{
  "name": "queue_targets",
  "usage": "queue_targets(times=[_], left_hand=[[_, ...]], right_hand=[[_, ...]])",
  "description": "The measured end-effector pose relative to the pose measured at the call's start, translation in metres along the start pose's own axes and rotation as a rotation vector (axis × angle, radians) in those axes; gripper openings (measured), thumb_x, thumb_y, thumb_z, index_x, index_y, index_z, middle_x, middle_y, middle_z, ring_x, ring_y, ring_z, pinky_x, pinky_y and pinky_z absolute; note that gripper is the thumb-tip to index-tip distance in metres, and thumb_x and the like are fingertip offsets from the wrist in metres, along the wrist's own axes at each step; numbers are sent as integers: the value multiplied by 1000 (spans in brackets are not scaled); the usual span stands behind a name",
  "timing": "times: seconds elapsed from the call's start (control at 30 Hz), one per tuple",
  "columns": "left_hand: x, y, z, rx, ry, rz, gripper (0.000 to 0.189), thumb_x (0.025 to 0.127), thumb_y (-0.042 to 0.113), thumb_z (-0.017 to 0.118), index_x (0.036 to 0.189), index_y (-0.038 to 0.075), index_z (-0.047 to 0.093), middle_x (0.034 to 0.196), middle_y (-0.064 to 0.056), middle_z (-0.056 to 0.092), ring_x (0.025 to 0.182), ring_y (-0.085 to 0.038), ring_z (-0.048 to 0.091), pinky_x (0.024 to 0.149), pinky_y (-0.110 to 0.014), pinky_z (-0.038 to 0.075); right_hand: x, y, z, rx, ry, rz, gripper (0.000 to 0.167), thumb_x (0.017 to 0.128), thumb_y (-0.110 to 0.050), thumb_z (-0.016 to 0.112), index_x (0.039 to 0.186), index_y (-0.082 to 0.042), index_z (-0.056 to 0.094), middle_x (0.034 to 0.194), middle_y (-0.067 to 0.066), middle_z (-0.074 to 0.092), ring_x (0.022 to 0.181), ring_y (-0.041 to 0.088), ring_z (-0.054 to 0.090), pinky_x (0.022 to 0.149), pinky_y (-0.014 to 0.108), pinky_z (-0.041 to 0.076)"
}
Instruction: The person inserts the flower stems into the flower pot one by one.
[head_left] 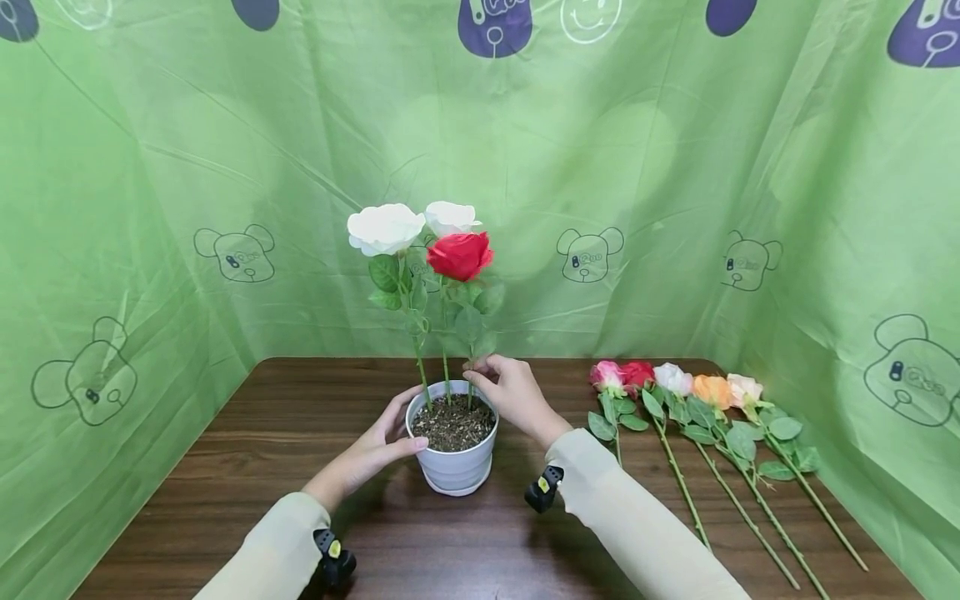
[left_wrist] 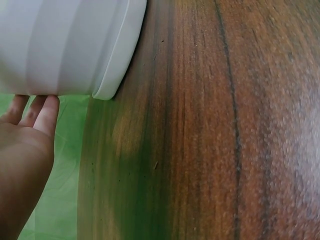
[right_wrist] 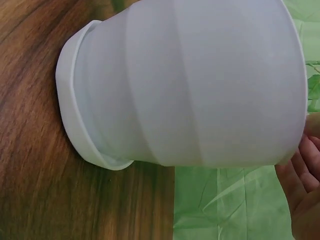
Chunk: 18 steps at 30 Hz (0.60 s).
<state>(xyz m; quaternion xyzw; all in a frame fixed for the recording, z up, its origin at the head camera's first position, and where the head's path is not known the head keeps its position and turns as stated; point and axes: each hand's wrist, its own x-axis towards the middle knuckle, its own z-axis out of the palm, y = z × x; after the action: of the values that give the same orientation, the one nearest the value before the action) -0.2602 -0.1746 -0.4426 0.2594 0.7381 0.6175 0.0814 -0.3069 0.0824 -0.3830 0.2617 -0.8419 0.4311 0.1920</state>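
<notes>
A white flower pot [head_left: 454, 471] full of dark soil [head_left: 453, 427] stands on a saucer, with two white roses [head_left: 386, 229] and a red rose [head_left: 460, 256] upright in it. My left hand [head_left: 378, 442] holds the pot's left side, thumb at the rim and fingers around the wall. In the left wrist view its fingertips touch the pot wall [left_wrist: 45, 50]. At the back right of the rim, my right hand [head_left: 513, 392] pinches the red rose's stem low, just above the soil. The right wrist view shows that hand [right_wrist: 305, 175] partly hidden behind the pot.
Several loose roses lie on the right of the brown wooden table [head_left: 300, 433]: a pink one [head_left: 607, 377], a red, a white, an orange [head_left: 712, 391] and a pale peach, stems toward the front. A green printed curtain [head_left: 300, 167] surrounds the table's back and sides.
</notes>
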Motion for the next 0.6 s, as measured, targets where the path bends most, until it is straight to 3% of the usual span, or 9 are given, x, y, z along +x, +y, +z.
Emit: queue_targets(times=[0.37, 0.6], left_hand=[[0, 0, 0, 4, -7, 18, 77, 97, 16, 64, 159, 23, 18, 161, -16, 27, 147, -35, 23, 115, -55, 20], [0, -2, -1, 3, -14, 21, 77, 98, 17, 64, 159, 24, 19, 161, -15, 27, 147, -36, 23, 115, -57, 21]], right_hand=[[-2, 5, 1, -50, 0, -19, 8, 92, -20, 75, 94, -12, 76, 87, -4, 74, 76, 8, 66, 71, 27, 55], [0, 4, 2, -82, 5, 5, 13, 88, -23, 79, 81, -16, 71, 76, -7, 68, 68, 8, 61, 63, 26, 52]])
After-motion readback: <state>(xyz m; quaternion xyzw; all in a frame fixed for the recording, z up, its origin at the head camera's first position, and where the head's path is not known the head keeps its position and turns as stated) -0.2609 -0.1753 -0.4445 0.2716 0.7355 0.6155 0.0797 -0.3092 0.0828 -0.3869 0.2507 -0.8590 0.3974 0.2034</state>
